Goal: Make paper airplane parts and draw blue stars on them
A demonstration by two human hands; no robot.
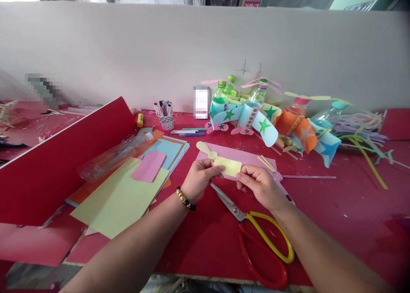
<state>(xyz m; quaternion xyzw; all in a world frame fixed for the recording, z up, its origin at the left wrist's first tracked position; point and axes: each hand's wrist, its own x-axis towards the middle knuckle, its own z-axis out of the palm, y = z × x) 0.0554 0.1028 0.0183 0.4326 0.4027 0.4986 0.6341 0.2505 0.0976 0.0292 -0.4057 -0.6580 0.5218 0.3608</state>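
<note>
My left hand (200,178) and my right hand (261,185) both pinch a small pale yellow paper piece (228,166) between them, just above the red table (346,207). The piece runs up-left into a rounded propeller-like lobe (203,148). A pink paper sheet (243,157) lies under it. Scissors (256,231) with yellow and red handles lie open on the table just below my hands. A beaded bracelet sits on my left wrist.
Stacked coloured paper sheets (128,194) and a clear plastic bottle (112,157) lie to the left beside a tilted red board (60,165). A cup of markers (165,113) stands behind. Several decorated bottle planes (256,118) and paper strips (361,130) crowd the back right.
</note>
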